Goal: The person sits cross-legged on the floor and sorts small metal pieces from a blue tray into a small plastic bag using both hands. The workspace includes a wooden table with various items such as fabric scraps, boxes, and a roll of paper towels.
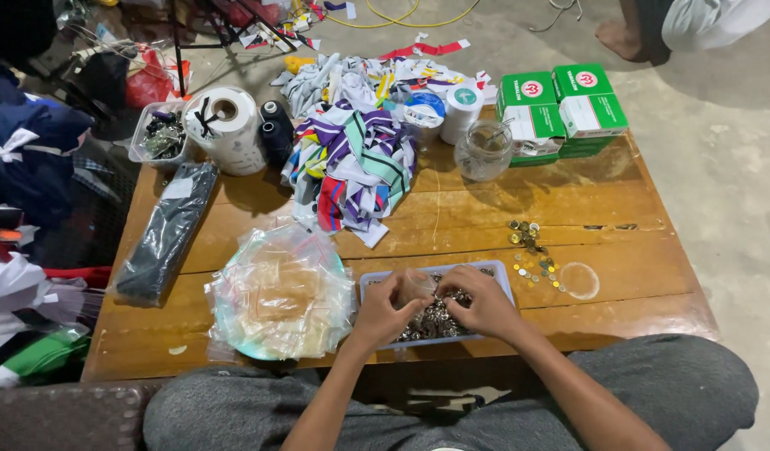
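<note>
Bag (416, 286) pinched between both hands' grip.

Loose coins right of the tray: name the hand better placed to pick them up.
Right hand, probably. It sits on the tray's right side, nearer the loose coins; the left hand holds a small clear bag.

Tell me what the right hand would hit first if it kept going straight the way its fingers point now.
The right hand points toward the person's left, fingers curled over the tray of small metal pieces. Going straight on, it would most likely meet first the small clear bag pinched by the left hand, though depth is hard to judge.
</note>
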